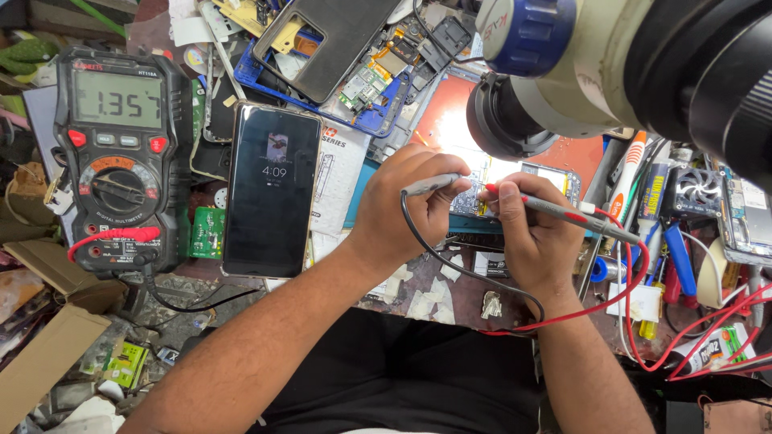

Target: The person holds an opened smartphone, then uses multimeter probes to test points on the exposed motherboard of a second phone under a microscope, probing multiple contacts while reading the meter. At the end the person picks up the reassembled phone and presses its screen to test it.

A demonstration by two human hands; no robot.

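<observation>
The left hand (402, 205) is gripping the black probe (430, 185) and the right hand (535, 233) is pinching the red probe (563, 213), both tips pressing on the opened phone board (515, 181) under the microscope (547, 88). The meter (121, 161) is showing a reading. The tips are sitting near each other; a slip could bridge neighbouring contacts, and the trailing wires could snag.

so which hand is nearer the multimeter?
Left. The left hand, holding the black probe, sits just past the smartphone from the multimeter; the right hand, holding the red probe, is farther away.
</observation>
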